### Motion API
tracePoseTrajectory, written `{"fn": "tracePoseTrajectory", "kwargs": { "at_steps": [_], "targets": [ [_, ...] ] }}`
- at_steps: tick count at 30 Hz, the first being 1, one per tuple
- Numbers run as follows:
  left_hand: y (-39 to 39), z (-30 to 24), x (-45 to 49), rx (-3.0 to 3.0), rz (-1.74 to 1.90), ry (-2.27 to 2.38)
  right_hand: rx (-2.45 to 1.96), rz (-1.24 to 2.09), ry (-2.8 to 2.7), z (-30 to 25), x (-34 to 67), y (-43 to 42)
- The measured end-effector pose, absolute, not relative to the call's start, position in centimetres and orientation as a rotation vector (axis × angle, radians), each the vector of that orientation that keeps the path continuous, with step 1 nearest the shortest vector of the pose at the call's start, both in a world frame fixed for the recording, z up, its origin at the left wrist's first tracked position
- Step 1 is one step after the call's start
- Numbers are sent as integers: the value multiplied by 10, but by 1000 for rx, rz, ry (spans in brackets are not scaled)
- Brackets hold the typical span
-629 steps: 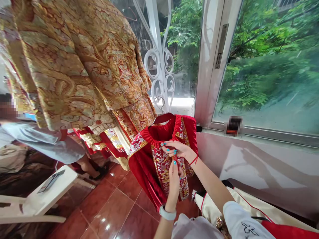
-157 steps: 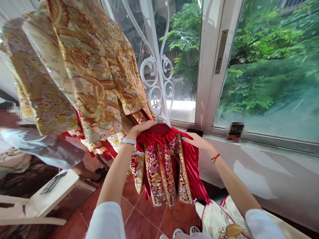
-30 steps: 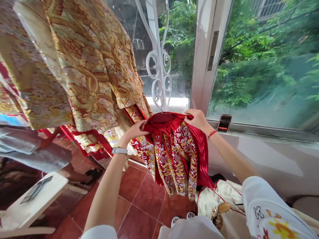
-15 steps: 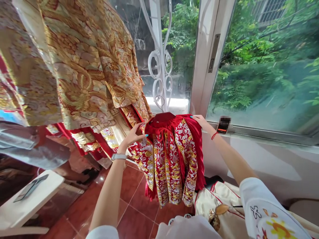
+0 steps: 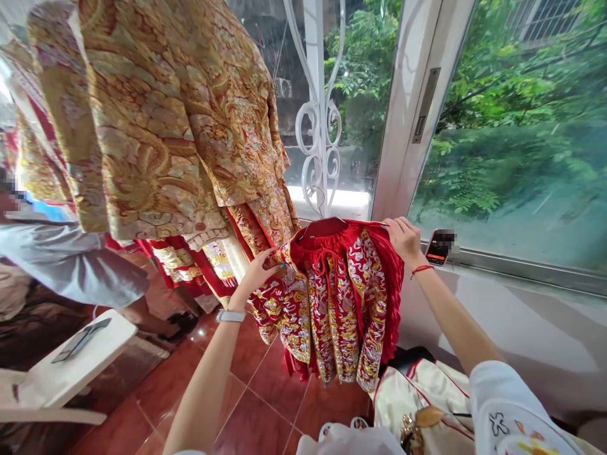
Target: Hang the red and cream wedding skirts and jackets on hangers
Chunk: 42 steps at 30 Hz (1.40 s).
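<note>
A red jacket (image 5: 294,309) with gold and silver embroidery hangs open at the front, over a red pleated skirt (image 5: 394,297) with a drawstring waist. Both are on a dark hanger (image 5: 327,226) with a wire hook. My left hand (image 5: 260,278) is closed on the jacket's shoulder at the left, thumb on the front. At the other side, my right hand (image 5: 404,241) pinches the edge of the skirt's red cloth and draws it outward. The fingertips of both hands are partly hidden by cloth.
Gold embroidered garments (image 5: 156,126) hang at the upper left. A phone (image 5: 435,249) leans on the window sill. Cream cloth with red piping (image 5: 403,404) lies low right. A white chair (image 5: 71,360) and a person in grey-blue clothes (image 5: 80,259) are at the left.
My right hand has turned from lying on the red cloth with stretched fingers to pinching its edge, pulling it outward. The left hand stays at the jacket's shoulder. The view has shifted slightly left.
</note>
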<state>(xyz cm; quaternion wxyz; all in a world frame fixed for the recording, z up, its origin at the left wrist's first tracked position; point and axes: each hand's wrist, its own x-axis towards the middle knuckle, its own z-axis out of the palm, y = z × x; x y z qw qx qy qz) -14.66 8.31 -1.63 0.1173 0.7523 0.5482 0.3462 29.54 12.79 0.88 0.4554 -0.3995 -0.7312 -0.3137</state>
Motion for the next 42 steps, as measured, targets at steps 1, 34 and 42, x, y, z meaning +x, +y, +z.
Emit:
{"fn": "tracePoseTrajectory", "kwargs": {
  "at_steps": [1,34,42],
  "targets": [
    [79,-13,-142,2242,1056,1611,-966,-751,-1822,10,296,129],
    [78,-9,124,3269,594,1598,-985,-349,-1894,46,272,79],
    [98,-8,123,3145,719,1537,-1184,-87,-1787,-16,268,70]
  ]
}}
